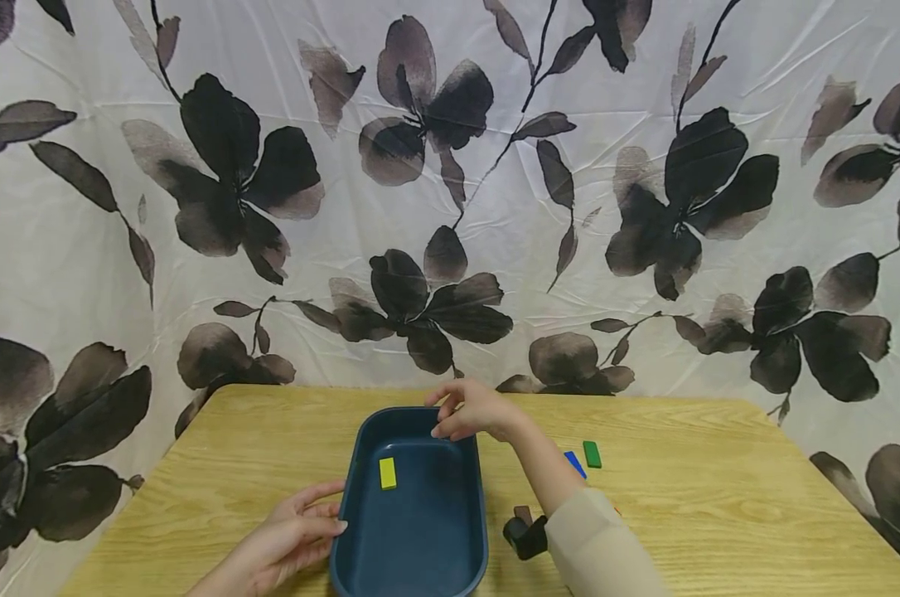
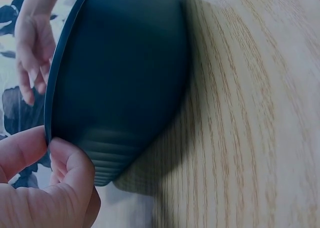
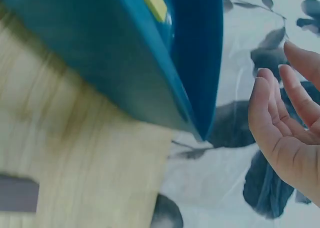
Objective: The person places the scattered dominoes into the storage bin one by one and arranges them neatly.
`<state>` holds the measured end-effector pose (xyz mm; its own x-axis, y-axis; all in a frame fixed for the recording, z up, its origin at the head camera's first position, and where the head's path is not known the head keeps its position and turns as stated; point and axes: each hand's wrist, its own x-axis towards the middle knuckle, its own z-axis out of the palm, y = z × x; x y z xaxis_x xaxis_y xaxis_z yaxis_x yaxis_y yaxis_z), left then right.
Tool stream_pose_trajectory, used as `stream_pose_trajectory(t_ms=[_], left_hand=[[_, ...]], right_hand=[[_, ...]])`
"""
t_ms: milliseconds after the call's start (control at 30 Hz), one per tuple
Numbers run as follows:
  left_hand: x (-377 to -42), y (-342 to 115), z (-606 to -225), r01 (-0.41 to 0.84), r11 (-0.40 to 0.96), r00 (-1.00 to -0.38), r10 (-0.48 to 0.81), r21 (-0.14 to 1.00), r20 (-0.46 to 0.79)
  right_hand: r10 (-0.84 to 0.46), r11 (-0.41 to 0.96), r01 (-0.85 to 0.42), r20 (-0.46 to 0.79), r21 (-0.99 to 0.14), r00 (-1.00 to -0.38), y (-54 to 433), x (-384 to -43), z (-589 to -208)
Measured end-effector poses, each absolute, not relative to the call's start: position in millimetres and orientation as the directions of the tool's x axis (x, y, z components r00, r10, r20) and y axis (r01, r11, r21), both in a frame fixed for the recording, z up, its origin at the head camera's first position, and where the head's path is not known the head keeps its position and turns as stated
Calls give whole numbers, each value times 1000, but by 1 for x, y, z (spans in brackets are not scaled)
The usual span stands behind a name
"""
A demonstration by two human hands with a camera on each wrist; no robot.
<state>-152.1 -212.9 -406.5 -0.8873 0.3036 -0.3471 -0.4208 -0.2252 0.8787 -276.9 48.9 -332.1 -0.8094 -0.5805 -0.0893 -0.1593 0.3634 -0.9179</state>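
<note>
A deep dark-blue rectangular tub stands on the table with a small yellow block lying on its floor. At its left side, my left hand pinches the rim between thumb and fingers; the left wrist view shows the thumb against the tub's outer wall. Over the far right corner of the tub hangs my right hand, its fingers loosely bent with nothing between them. In the right wrist view this hand is apart from the tub's rim.
Right of the tub lie a green block, a blue block and a brown block, partly hidden by a black object beside my right sleeve. Behind the wooden table hangs a flowered cloth.
</note>
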Motion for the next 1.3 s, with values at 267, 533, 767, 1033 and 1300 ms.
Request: stream_pose_trajectory(t_ms=[267, 533, 767, 1033, 1300], left_hand=[[-152, -213, -405, -423, -233, -887, 306, 875, -347], [-152, -213, -406, -425, -227, -887, 295, 876, -355], [-154, -212, -407, -433, -223, -885, 289, 873, -365], [-154, -212, -407, -427, -214, -888, 282, 878, -363], [-153, -211, -406, -433, -219, -887, 277, 874, -370]], right_hand=[[-561, 356, -168, -66, -919, -825, 82, -268, -322], [-555, 352, -210, -23, -912, -831, 115, -258, -317], [-562, 364, -258, 10, -895, -827, 144, -247, -318], [-566, 313, -197, -17, -929, -824, 166, -233, -326], [-538, 322, -198, -7, -926, -843, 193, -221, -331]])
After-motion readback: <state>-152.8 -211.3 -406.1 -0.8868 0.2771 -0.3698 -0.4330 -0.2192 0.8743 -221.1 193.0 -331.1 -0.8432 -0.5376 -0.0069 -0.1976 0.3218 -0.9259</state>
